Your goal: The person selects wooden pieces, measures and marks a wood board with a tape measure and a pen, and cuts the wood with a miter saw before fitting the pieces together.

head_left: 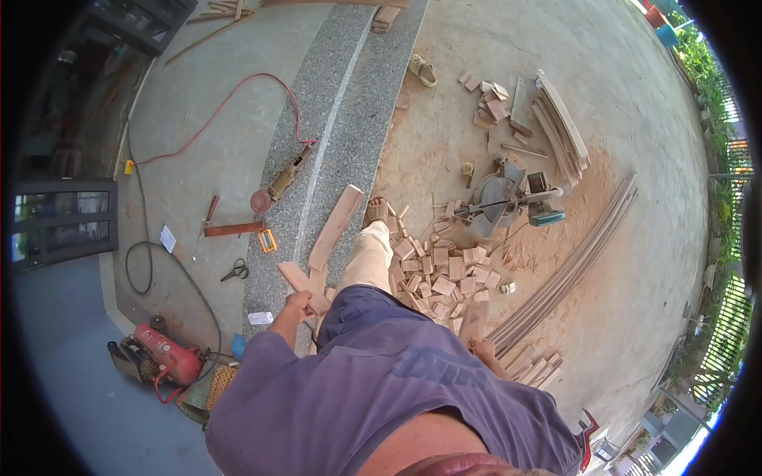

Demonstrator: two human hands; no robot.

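Observation:
My left hand (298, 306) is closed round the near end of a short wooden board (302, 284), at the edge of the grey stone strip. Beyond it a longer wooden plank (336, 228) lies on that strip. Down at my right side, my right hand (482, 347) grips the lower end of another wooden board (475, 320); its fingers are partly hidden. This board stands beside a heap of small cut wood blocks (448, 270) on the ground. Long thin wooden strips (567, 266) lie to the right of that hand, with shorter wood pieces (536, 368) below them.
A miter saw (496, 200) stands beyond the blocks amid sawdust. To the left lie a power tool (284, 178) with a red cord, scissors (236, 270) and an orange-yellow item (267, 240). A red air compressor (171, 353) stands at lower left, its dark hose (190, 285) crossing the floor.

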